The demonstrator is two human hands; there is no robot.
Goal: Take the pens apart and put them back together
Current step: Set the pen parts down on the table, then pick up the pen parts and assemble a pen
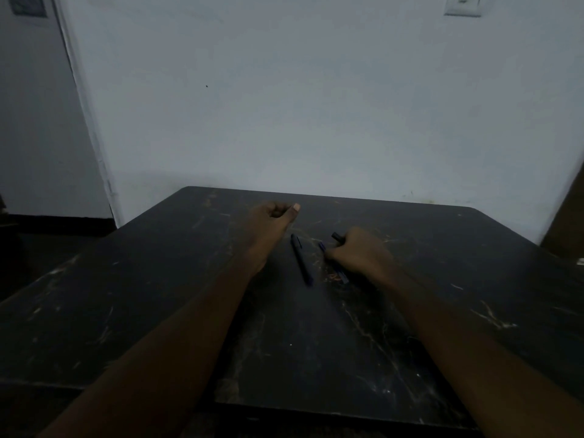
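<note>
A dark pen (301,259) lies on the black table (158,295) between my two hands, pointing away from me. A second pen, bluish (339,273), lies just to its right, partly under my right hand (358,252). That hand is curled over this pen, and a short black end (337,237) sticks out past its fingers; whether this end belongs to a third pen is hard to tell in the dim light. My left hand (273,222) rests to the left of the pens as a loose fist, thumb up, with nothing visible in it.
The scratched black table runs up to a pale wall (316,105). A door frame (85,121) stands at the left and a light switch (463,4) at the top right. A brown panel (565,222) leans at the right edge.
</note>
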